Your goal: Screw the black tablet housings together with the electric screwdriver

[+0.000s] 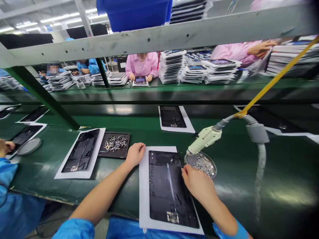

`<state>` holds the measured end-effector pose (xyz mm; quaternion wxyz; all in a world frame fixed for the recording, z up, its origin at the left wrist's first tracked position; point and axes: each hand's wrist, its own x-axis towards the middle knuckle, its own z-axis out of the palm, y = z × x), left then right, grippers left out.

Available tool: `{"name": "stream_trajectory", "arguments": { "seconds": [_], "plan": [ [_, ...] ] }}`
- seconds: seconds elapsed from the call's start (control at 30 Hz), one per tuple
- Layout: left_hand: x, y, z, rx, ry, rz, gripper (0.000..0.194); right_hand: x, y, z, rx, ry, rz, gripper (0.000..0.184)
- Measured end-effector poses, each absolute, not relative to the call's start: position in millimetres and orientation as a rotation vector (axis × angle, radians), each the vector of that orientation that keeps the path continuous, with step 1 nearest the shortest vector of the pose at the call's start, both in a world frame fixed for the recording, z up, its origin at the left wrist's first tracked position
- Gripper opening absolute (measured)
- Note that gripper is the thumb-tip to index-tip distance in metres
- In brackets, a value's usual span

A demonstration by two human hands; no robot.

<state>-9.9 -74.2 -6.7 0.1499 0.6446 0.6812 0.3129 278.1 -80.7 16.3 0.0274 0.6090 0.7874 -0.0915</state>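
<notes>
- Black panel [171,189]: flat on a white sheet [144,199], on the green surface [119,192] directly before the person. Any lettering too small to read.
- Panel look: dark, glossy, rounded corners; pale strip down its middle, silvery patch near the bottom edge, small round openings at top left.
- Left hand [135,154]: at the sheet's upper left edge, fingers curled; cannot tell whether the grip is closed on the paper.
- Right hand [198,182]: fingers bent at the panel's right edge, partly hiding it; pinch or mere touch, cannot tell.
- Right of the panel: round dish [201,164] of small shiny pieces, partly covered by the pale green nozzle [205,140] above it.
- Left: black tray [116,154] of small mixed parts, beside a second panel [81,151] on paper.
- Beyond: third panel [172,116] on paper.
- Co-worker's hand [7,146], far left, cut off by the frame.
</notes>
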Motion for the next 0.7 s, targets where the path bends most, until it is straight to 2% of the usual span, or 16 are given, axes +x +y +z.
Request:
{"name": "stream_trajectory", "arguments": {
  "seconds": [0.4, 0.57, 0.7],
  "plan": [
    [-9, -73, -9, 1.743, 1.908, 0.98, 0.022, 265, -78, 21, 1.843, 2.434, -0.318, 0.018],
    [-11, -73, -7, 1.753, 1.9, 0.968, 0.022, 264, -81, 19, 1.862, 2.433, -0.301, 0.022],
    [-11, -72, -8, 1.752, 1.887, 0.983, 0.021, 278, -92, 16, 1.922, 2.343, -0.314, 0.017]
  ]
}}
